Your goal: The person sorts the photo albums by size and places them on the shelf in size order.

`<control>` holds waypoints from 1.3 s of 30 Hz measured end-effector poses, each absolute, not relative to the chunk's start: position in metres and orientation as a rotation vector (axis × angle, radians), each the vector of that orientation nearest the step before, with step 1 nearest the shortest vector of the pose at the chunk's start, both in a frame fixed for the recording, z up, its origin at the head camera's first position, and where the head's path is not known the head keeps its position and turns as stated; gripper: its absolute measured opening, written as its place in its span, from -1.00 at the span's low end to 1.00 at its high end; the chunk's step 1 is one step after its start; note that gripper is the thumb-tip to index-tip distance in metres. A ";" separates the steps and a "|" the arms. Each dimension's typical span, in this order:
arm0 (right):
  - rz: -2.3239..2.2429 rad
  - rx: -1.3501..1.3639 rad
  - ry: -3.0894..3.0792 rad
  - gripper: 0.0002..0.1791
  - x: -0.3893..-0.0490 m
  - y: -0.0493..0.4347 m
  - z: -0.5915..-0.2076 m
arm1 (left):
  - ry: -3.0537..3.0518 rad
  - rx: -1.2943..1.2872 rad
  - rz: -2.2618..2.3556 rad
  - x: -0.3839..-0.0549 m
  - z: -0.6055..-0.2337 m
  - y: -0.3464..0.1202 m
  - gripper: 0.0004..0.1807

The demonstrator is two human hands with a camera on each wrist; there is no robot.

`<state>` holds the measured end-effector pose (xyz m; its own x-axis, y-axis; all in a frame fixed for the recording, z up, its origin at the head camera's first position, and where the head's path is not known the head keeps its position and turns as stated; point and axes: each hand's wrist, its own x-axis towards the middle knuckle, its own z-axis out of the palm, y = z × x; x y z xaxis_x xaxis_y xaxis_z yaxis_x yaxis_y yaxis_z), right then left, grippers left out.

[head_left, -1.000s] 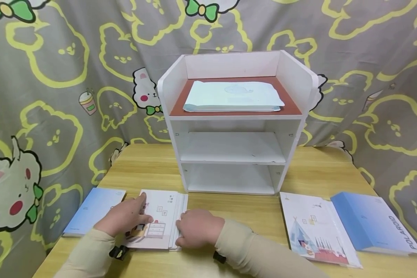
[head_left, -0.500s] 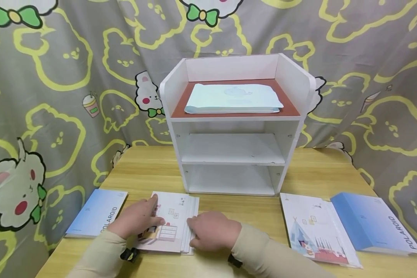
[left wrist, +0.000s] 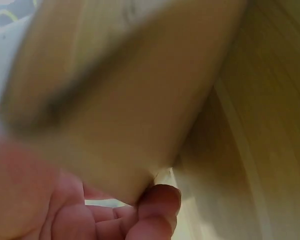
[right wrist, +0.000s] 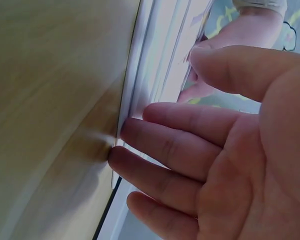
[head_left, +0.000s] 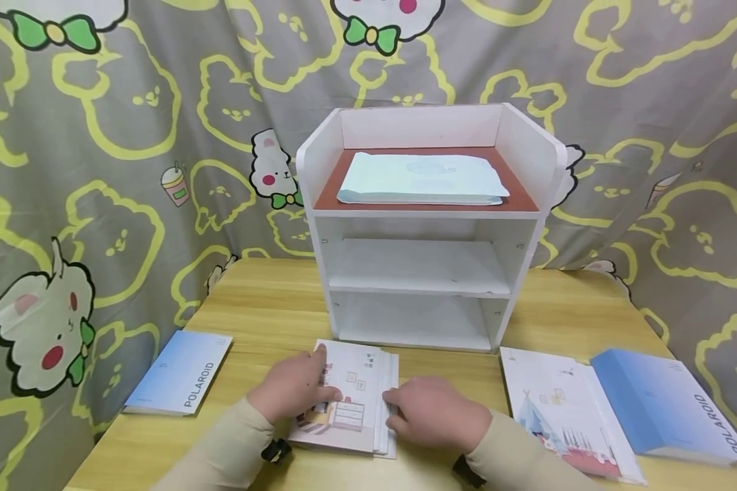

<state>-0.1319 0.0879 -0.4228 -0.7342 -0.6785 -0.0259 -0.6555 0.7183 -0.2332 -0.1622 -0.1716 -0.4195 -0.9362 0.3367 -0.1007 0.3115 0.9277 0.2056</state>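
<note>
A small stack of thin picture books point(head_left: 368, 382) lies on the table in front of the shelf, the top cover showing a drawn room with a dresser. My left hand point(head_left: 295, 389) grips its left side, thumb over the cover. In the left wrist view, its curled fingertips point(left wrist: 160, 200) are at the edge of a blurred brown surface. My right hand point(head_left: 439, 412) is at the stack's right side. The right wrist view shows the right hand's fingers point(right wrist: 165, 170) nearly straight, tips against the books' edges point(right wrist: 145, 65), thumb held apart. The lower books stick out slightly to the right.
Behind stands a white shelf unit point(head_left: 508, 300) with a pale packet point(head_left: 424, 179) on top. At left lies a blue POLAROID book point(head_left: 181, 372). To the right are more picture books point(head_left: 561, 402) and another blue POLAROID book point(head_left: 669, 402). A patterned curtain point(head_left: 221, 143) backs the wooden table point(head_left: 270, 293).
Both hands have moved the stack of picture books to the right across the table, away from the left blue book, until it lies before the shelf. The head view has shifted slightly.
</note>
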 end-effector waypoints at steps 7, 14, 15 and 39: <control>-0.418 -1.040 2.777 -0.62 -0.133 0.112 -0.420 | 2.958 0.588 0.206 -0.163 -0.420 -0.146 -0.10; -0.477 -1.038 2.778 -0.55 -0.136 0.136 -0.413 | 2.958 0.607 0.065 -0.164 -0.418 -0.117 -0.05; -0.472 -1.035 2.784 -0.55 -0.136 0.139 -0.413 | 2.956 0.604 0.051 -0.164 -0.419 -0.113 -0.04; -1.427 -0.477 2.279 -0.31 -0.125 0.196 -0.428 | 2.596 0.576 0.989 -0.169 -0.430 -0.134 -0.06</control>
<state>-0.1247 0.1960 -0.4279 -0.8582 -0.4883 -0.1582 -0.0709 0.4180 -0.9057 -0.1685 -0.1344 -0.4303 -0.8735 0.4675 -0.1360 0.2585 0.6821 0.6841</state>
